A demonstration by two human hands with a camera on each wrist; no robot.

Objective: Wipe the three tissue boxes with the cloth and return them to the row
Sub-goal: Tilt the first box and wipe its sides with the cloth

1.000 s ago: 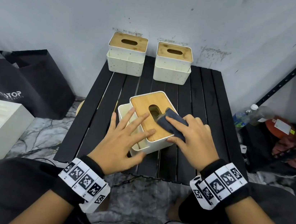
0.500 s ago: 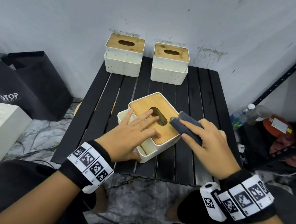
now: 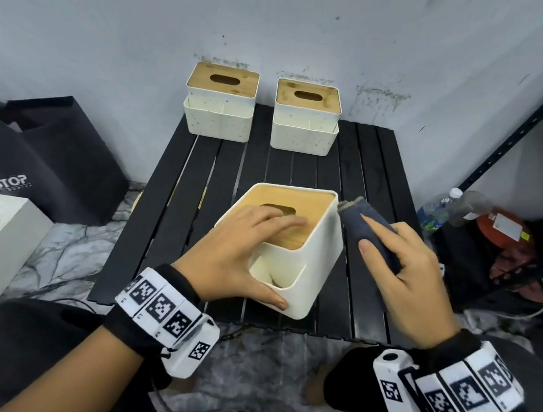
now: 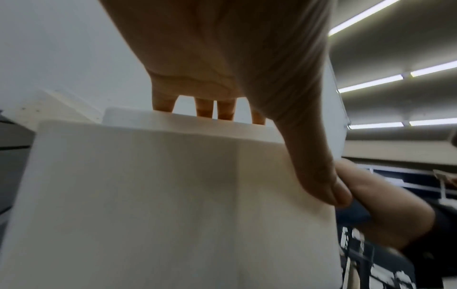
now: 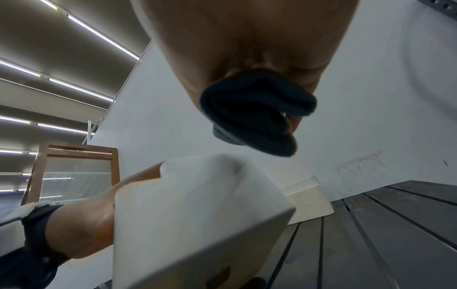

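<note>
Cream tissue box [image 3: 304, 258] with bamboo lid near the front of our black slatted table [image 3: 181, 201], our left hand [image 3: 239, 257] clasping it, fingers on lid, thumb on front wall, our right hand [image 3: 407, 268] gripping the rolled dark cloth [image 3: 361, 221] just beside its right side, two matching boxes [image 3: 217, 122] [image 3: 303, 135] at the back edge.

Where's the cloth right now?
In the head view the cloth is rolled up in the right hand, just right of the near tissue box that the left hand holds at the table's front.
</note>
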